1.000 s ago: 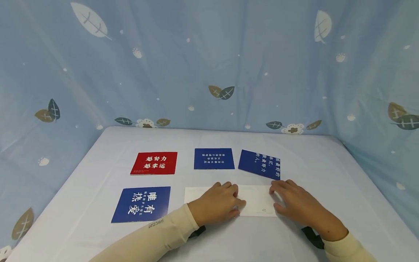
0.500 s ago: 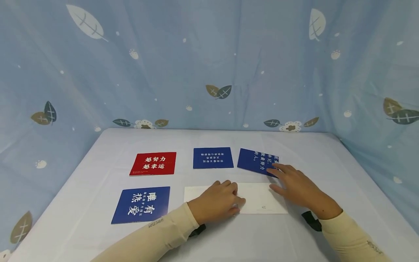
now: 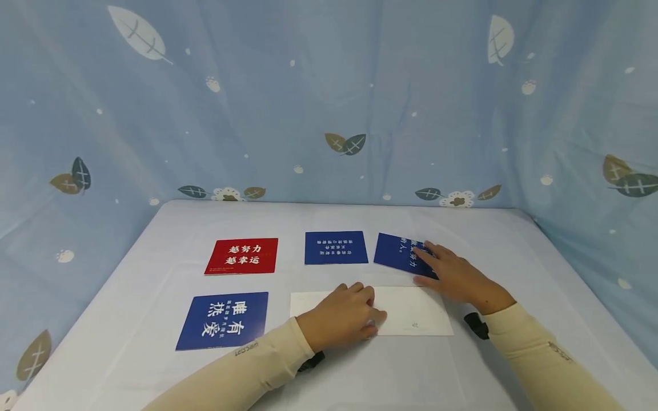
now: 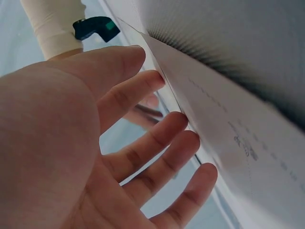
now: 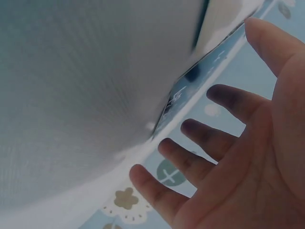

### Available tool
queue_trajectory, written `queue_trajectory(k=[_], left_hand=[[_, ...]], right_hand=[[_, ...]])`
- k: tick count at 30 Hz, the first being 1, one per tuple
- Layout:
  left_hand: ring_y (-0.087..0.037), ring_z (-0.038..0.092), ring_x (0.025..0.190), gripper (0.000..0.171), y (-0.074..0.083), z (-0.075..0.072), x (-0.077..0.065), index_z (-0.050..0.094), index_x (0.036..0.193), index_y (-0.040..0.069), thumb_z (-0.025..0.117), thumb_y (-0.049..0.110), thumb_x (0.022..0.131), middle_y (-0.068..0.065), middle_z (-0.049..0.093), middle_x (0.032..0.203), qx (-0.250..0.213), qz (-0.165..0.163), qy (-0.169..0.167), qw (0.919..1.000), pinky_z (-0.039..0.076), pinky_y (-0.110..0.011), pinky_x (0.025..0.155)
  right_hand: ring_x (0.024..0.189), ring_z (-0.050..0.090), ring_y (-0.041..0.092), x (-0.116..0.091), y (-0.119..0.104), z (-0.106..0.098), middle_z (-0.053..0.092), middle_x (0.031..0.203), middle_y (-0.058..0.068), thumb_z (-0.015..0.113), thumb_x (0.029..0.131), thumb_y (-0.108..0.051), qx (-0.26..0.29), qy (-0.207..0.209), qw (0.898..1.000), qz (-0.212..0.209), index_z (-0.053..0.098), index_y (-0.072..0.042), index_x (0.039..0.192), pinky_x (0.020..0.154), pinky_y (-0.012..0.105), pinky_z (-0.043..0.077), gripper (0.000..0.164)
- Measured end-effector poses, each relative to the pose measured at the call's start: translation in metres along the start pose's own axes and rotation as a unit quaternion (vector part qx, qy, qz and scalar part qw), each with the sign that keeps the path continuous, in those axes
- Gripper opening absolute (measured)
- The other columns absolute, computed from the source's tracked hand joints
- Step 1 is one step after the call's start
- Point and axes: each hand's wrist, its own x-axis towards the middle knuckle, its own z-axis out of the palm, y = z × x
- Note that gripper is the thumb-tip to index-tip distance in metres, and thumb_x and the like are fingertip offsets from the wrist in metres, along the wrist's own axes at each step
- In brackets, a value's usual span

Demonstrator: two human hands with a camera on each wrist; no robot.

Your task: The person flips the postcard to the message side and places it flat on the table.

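Note:
A long white card (image 3: 406,311) with small print lies flat near the front of the table. My left hand (image 3: 336,319) rests on its left part, covering some of it; the left wrist view shows its fingertips (image 4: 177,119) at the edge of the card. Behind the white card lies a slanted blue card (image 3: 396,254) with white characters. Over that blue card's right end is my right hand (image 3: 454,277), fingers spread and thumb toward the near edge. In the right wrist view those fingers (image 5: 202,138) are loosely extended, apart from one another.
To the left of the slanted card lies another blue card (image 3: 336,248). A red card (image 3: 241,256) sits further left, with a larger blue card (image 3: 223,321) in front of it. The white table (image 3: 128,319) meets a blue leaf-patterned curtain (image 3: 288,103) at the back and sides.
My right hand has left the white card's right end and moved forward and left, over the slanted blue card. My left hand has stayed on the white card.

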Motion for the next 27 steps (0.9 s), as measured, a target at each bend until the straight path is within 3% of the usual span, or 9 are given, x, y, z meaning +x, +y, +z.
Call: queue_trajectory(k=[8, 14, 19, 27], left_hand=[[-0.011, 0.057, 0.096, 0.023, 0.003, -0.002, 0.001, 0.072, 0.117, 0.035, 0.067, 0.042, 0.095, 0.006, 0.066, 0.107, 0.003, -0.013, -0.001, 0.9999, 0.05, -0.026, 0.076], [-0.01, 0.062, 0.092, 0.026, 0.002, -0.01, 0.005, 0.072, 0.12, 0.027, 0.063, 0.038, 0.098, 0.004, 0.067, 0.108, -0.018, -0.032, 0.038, 0.9986, 0.051, -0.026, 0.075], [-0.012, 0.065, 0.094, 0.031, -0.007, -0.024, 0.012, 0.07, 0.125, 0.025, 0.062, 0.039, 0.099, 0.001, 0.068, 0.113, -0.04, -0.074, 0.059, 0.9947, 0.056, -0.028, 0.078], [-0.016, 0.066, 0.105, 0.036, -0.02, -0.031, 0.036, 0.067, 0.131, 0.021, 0.062, 0.037, 0.099, -0.002, 0.068, 0.12, -0.063, -0.126, 0.042, 0.9891, 0.057, -0.034, 0.089]], right_hand=[[0.139, 0.035, 0.055, 0.005, 0.001, 0.001, 0.033, 0.155, 0.032, 0.062, 0.097, -0.042, 0.043, -0.031, 0.998, 0.027, 0.042, -0.008, 0.151, 0.104, 0.07, 0.038, 0.067], [0.139, 0.036, 0.054, 0.007, 0.001, -0.001, 0.036, 0.154, 0.031, 0.064, 0.096, -0.038, 0.052, -0.024, 0.998, 0.027, 0.046, -0.007, 0.149, 0.106, 0.069, 0.038, 0.064], [0.138, 0.038, 0.053, 0.007, 0.001, -0.001, 0.039, 0.153, 0.03, 0.066, 0.095, -0.035, 0.056, -0.021, 0.998, 0.03, 0.047, -0.002, 0.147, 0.107, 0.066, 0.039, 0.064], [0.137, 0.04, 0.052, 0.006, 0.002, 0.002, 0.04, 0.152, 0.03, 0.066, 0.096, -0.035, 0.058, -0.023, 0.997, 0.041, 0.047, -0.003, 0.147, 0.105, 0.066, 0.04, 0.064]])
